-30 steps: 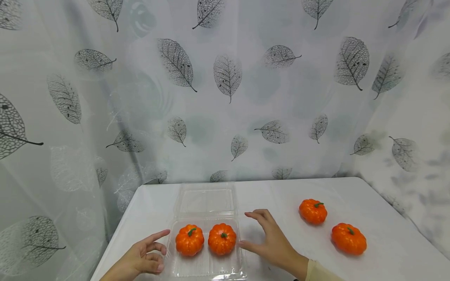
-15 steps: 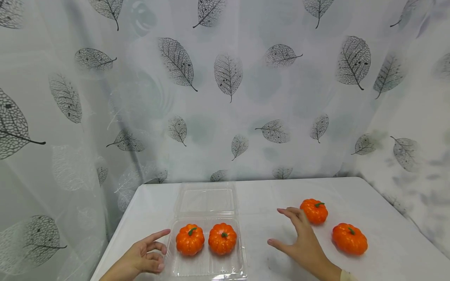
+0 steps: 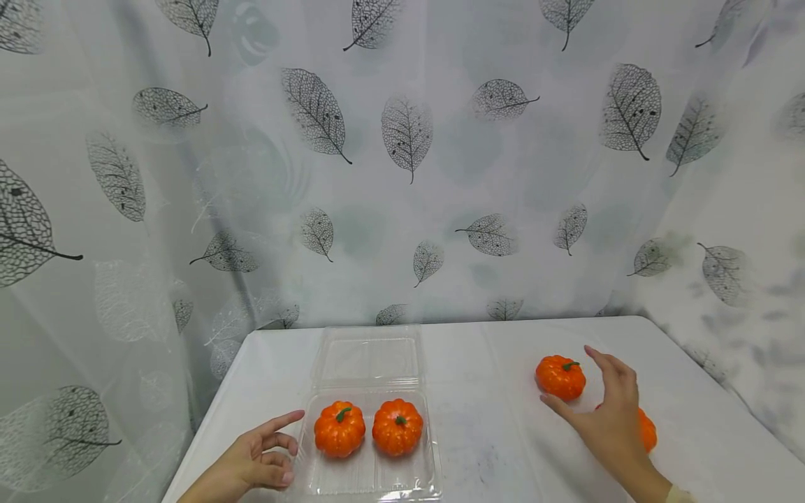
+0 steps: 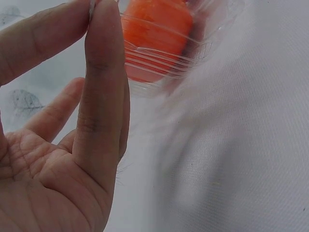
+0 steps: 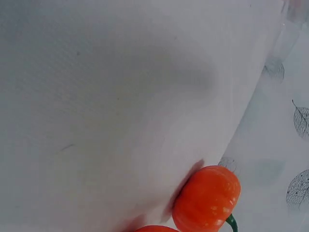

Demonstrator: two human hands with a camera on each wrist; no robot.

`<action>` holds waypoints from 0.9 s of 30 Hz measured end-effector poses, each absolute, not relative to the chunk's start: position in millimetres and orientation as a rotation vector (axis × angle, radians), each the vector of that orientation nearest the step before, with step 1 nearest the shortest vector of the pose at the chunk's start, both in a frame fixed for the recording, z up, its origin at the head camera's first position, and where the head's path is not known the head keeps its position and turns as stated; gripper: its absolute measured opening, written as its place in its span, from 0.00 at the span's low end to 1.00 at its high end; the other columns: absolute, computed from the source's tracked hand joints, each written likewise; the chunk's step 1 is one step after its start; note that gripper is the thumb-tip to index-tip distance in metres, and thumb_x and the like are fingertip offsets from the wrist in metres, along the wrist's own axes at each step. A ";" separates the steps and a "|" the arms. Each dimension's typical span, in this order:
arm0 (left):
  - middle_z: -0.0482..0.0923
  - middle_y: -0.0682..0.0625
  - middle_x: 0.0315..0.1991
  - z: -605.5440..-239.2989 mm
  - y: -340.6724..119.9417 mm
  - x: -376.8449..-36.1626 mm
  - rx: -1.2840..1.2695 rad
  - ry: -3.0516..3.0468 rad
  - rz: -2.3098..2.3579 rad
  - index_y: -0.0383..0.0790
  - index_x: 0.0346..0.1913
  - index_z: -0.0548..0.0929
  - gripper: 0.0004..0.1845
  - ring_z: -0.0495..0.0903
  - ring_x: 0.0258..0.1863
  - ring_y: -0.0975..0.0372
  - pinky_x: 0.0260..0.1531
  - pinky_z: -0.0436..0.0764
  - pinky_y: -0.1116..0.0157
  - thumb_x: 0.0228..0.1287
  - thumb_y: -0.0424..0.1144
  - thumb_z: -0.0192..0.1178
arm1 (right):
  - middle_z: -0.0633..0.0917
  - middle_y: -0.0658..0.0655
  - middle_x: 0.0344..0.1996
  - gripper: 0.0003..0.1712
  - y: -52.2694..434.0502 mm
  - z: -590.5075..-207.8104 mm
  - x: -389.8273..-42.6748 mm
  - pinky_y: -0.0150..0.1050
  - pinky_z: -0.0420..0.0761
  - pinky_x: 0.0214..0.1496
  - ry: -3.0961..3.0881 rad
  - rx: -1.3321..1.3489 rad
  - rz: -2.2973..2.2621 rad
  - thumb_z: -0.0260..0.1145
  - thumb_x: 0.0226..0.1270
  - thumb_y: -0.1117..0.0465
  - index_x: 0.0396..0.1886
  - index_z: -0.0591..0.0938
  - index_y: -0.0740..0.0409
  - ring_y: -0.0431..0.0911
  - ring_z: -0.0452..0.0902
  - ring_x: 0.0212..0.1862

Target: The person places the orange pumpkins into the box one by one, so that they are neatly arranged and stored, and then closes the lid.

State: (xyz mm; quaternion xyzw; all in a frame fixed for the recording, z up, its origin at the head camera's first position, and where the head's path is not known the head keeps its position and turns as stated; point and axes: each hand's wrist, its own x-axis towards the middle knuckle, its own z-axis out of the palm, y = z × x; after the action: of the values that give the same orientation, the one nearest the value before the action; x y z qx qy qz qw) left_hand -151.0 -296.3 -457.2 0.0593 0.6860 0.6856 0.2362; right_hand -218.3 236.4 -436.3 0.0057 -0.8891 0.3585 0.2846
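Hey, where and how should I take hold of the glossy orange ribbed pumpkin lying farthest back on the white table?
Probably around the ribbed sides of that orange pumpkin, from the near right, where the spread right grip is. The pumpkin's squat body suits a wide hold; the short green stem offers little.

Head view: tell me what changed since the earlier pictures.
The right hand moved rightward, from beside the clear container to the two loose pumpkins, and now partly hides the nearer one. Nothing was visibly taken hold of or let go. The left hand, the container, its two pumpkins and the loose ones stayed put.
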 end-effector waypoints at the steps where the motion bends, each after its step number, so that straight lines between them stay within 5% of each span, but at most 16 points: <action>1: 0.69 0.42 0.43 -457.5 -296.4 -150.9 0.165 1.881 1.879 0.38 0.71 0.49 0.40 0.75 0.34 0.56 0.40 0.78 0.58 0.59 0.28 0.57 | 0.58 0.63 0.61 0.61 239.8 -436.0 -218.2 0.63 0.65 0.45 -2.383 -0.016 0.958 0.80 0.31 0.45 0.69 0.60 0.45 0.59 0.54 0.60; 19: 0.68 0.43 0.45 -460.3 -298.6 -151.2 0.220 1.794 1.926 0.38 0.71 0.46 0.43 0.76 0.33 0.60 0.39 0.78 0.63 0.56 0.23 0.57 | 0.47 0.78 0.62 0.75 292.8 -441.2 -216.1 0.70 0.62 0.47 -2.695 -0.506 0.942 0.72 0.29 0.29 0.71 0.47 0.61 0.71 0.44 0.60; 27: 0.69 0.42 0.45 -461.8 -299.6 -153.3 0.229 1.803 1.916 0.38 0.71 0.47 0.42 0.77 0.32 0.60 0.38 0.78 0.64 0.57 0.23 0.56 | 0.49 0.79 0.60 0.77 305.0 -453.6 -216.2 0.68 0.62 0.49 -2.811 -0.592 0.952 0.74 0.28 0.31 0.69 0.46 0.68 0.70 0.44 0.58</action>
State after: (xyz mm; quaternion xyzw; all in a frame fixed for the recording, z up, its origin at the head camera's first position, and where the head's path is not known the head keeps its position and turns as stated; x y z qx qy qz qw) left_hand -153.3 -299.6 -461.8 0.0840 0.6614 0.7029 0.2477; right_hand -216.2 305.0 -453.6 -0.1953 -0.9273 0.3142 0.0578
